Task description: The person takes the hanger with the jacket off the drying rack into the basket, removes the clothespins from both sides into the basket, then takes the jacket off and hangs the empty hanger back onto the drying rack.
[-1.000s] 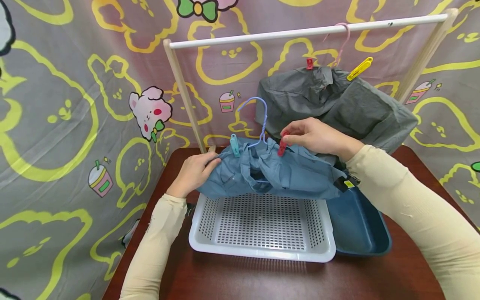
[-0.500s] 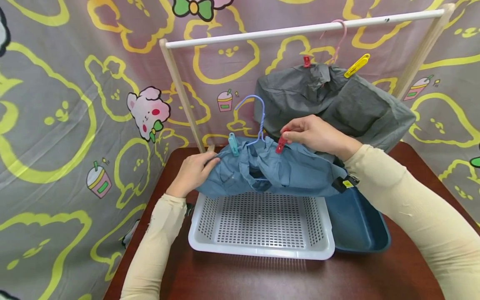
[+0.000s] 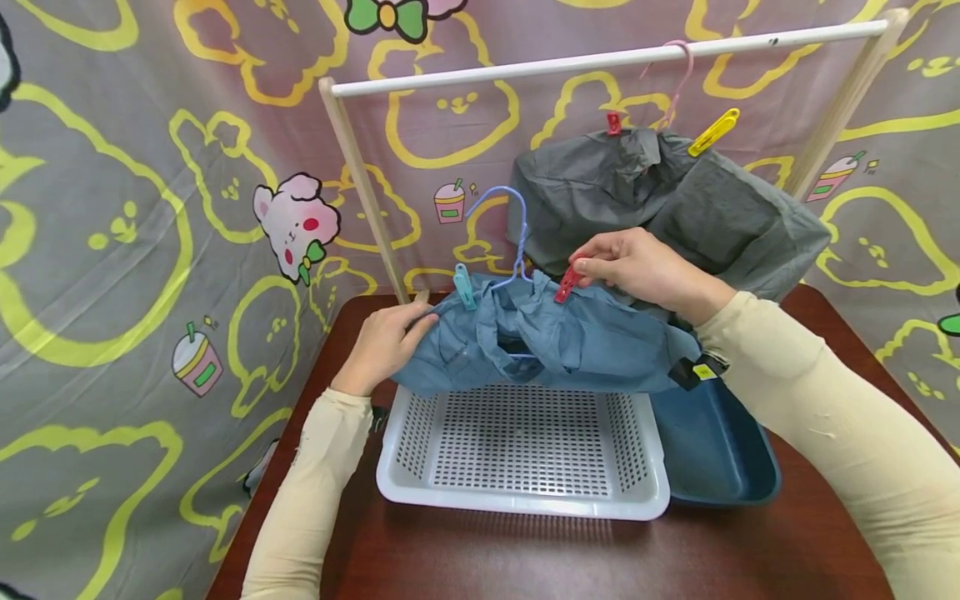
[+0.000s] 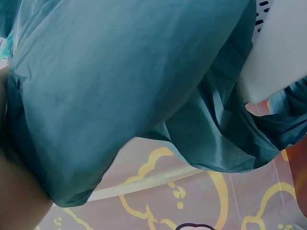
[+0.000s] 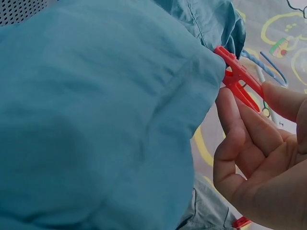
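1. Nearest the wearer, a white basket (image 3: 525, 505) with a perforated floor stood on a reddish-brown table (image 3: 525, 558), at six o'clock from the blue garment (image 3: 615, 350), which hid the basket's far side.
2. At four o'clock, a navy basin (image 3: 708, 458) sat just beside the basket, partly covered from view by the garment.
3. At nine o'clock, a person's left hand (image 3: 382, 346), below a cream sleeve (image 3: 315, 467), held the garment's edge between thumb and fingers.
4. The crumpled garment was draped on a blue hanger (image 3: 521, 246), its bare hook rising toward twelve o'clock; a teal clip (image 3: 464, 287) stood slightly tilted on the cloth at ten.
5. At two o'clock, the right hand (image 3: 641, 267) pinched a red clip (image 3: 566, 288) between thumb and fingertips, the clip slanting with its nose touching the garment's upper edge.
6. Farther off, toward one o'clock, a grey garment (image 3: 720, 208) hung by a pink hanger (image 3: 688, 67) from a white bar (image 3: 525, 68), a yellow clip (image 3: 714, 133) along its top.
7. Behind everything, a curtain (image 3: 112, 250) showed yellow cartoon outlines.
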`<act>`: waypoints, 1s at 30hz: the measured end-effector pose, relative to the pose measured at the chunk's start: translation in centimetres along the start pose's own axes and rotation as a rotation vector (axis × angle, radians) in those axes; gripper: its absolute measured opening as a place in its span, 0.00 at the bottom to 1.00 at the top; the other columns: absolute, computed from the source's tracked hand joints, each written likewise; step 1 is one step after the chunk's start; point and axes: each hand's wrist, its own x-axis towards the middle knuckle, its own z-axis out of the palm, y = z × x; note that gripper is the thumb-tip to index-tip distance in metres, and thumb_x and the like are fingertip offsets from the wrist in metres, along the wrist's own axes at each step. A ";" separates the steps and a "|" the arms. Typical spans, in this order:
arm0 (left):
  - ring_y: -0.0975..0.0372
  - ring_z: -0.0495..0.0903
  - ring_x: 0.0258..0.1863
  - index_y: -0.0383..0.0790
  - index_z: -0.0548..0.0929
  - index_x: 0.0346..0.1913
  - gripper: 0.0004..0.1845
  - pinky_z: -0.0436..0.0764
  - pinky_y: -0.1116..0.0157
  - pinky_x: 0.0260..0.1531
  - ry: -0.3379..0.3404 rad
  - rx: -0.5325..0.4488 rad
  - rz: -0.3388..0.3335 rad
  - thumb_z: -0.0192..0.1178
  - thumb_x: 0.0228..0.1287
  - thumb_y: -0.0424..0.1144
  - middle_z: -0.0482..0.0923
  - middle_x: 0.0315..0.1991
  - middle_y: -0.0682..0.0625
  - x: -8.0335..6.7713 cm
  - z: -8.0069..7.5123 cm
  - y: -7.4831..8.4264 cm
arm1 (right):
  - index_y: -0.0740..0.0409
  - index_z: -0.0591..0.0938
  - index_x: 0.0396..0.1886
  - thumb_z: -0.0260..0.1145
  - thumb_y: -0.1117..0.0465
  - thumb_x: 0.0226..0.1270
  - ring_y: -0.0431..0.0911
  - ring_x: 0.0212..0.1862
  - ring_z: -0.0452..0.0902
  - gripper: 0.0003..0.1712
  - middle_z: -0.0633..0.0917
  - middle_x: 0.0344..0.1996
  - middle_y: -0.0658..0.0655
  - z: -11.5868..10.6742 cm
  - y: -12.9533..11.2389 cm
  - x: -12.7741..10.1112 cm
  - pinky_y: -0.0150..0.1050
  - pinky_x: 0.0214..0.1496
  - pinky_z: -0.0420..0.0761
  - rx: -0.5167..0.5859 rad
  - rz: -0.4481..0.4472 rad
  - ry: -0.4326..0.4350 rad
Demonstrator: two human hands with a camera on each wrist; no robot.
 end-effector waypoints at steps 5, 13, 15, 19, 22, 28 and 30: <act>0.63 0.65 0.17 0.42 0.81 0.37 0.05 0.66 0.63 0.23 -0.021 -0.004 -0.005 0.57 0.68 0.38 0.64 0.17 0.55 0.1 0.0 0.1 | 0.57 0.81 0.51 0.59 0.49 0.70 0.48 0.45 0.79 0.19 0.86 0.38 0.55 0.0 -0.1 0.1 0.45 0.47 0.74 0.023 -0.016 0.009; 0.63 0.66 0.18 0.42 0.81 0.37 0.05 0.67 0.63 0.23 -0.011 0.016 0.001 0.57 0.68 0.39 0.66 0.17 0.55 -0.1 0.1 -0.2 | 0.59 0.81 0.50 0.58 0.49 0.70 0.47 0.44 0.79 0.20 0.86 0.37 0.55 -0.7 -0.4 0.0 0.45 0.48 0.72 0.020 -0.009 0.058; 0.63 0.65 0.17 0.42 0.80 0.35 0.05 0.66 0.63 0.22 0.000 0.012 0.006 0.58 0.68 0.38 0.64 0.16 0.55 -0.2 0.1 -0.3 | 0.59 0.81 0.51 0.58 0.49 0.71 0.48 0.45 0.78 0.20 0.86 0.37 0.55 -0.8 -0.4 -0.1 0.45 0.47 0.72 0.003 -0.002 0.062; 0.64 0.62 0.16 0.43 0.78 0.32 0.06 0.64 0.63 0.20 0.014 0.006 0.012 0.58 0.68 0.38 0.60 0.15 0.56 -0.3 0.1 -0.4 | 0.57 0.81 0.51 0.58 0.46 0.70 0.49 0.47 0.78 0.22 0.86 0.38 0.54 -1.3 0.2 -0.4 0.45 0.48 0.71 -0.032 0.024 0.070; 0.64 0.62 0.16 0.43 0.77 0.32 0.06 0.64 0.64 0.20 0.015 0.006 0.006 0.57 0.68 0.38 0.60 0.16 0.56 -0.3 0.2 -0.5 | 0.56 0.81 0.51 0.59 0.42 0.67 0.49 0.47 0.76 0.25 0.86 0.37 0.53 -1.9 0.9 -0.7 0.45 0.45 0.69 -0.044 0.055 0.078; 0.64 0.61 0.15 0.42 0.77 0.31 0.07 0.64 0.63 0.19 0.015 0.000 -0.010 0.57 0.68 0.38 0.59 0.15 0.55 -0.3 0.2 -0.8 | 0.56 0.79 0.54 0.58 0.36 0.63 0.49 0.48 0.73 0.32 0.86 0.37 0.52 -3.6 2.2 -1.6 0.46 0.44 0.65 -0.087 0.099 0.078; 0.64 0.60 0.14 0.43 0.75 0.30 0.08 0.63 0.63 0.19 0.012 0.002 -0.017 0.57 0.68 0.39 0.58 0.15 0.55 -0.3 0.2 -0.9 | 0.56 0.78 0.55 0.58 0.35 0.64 0.49 0.50 0.73 0.33 0.86 0.38 0.53 -4.2 2.5 -1.9 0.46 0.44 0.64 -0.105 0.105 0.080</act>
